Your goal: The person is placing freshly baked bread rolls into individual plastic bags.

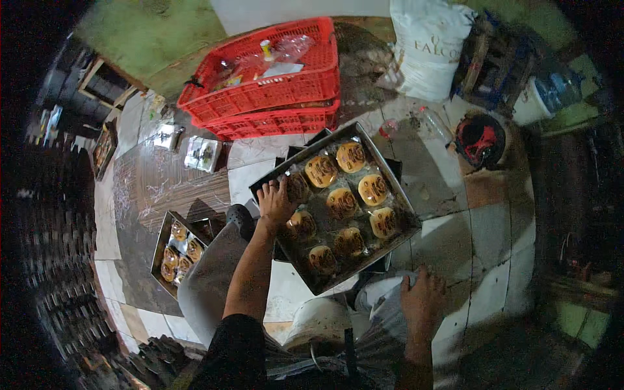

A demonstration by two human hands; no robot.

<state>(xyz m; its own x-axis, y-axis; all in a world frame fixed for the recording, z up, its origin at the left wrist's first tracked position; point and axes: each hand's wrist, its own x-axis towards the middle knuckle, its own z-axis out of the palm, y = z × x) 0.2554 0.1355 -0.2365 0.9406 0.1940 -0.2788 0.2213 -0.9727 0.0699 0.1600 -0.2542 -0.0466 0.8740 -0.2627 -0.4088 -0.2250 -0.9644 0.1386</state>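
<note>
Before me a rectangular metal tray (360, 265) sits tilted on a stack of dark trays, with several round browned buns (342, 203) in clear wrapping and dark markings on top. My left hand (277, 201) reaches into its left corner and rests on a wrapped bun (297, 187); whether the fingers grip it is hard to tell. To the right, apart from the tray, my right hand (423, 292) is over my right knee with its fingers loosely spread, and no object shows in it. A smaller metal tray (158, 253) of wrapped buns lies on the floor at the left.
Red plastic crates (273, 109) are stacked at the back, holding plastic wrap and a small bottle. A white woven sack (426, 53), a dark round container (480, 140), a clear plastic bottle (435, 126) and a water jug (558, 92) stand or lie at the right. Shiny packages (202, 153) lie left of the crates.
</note>
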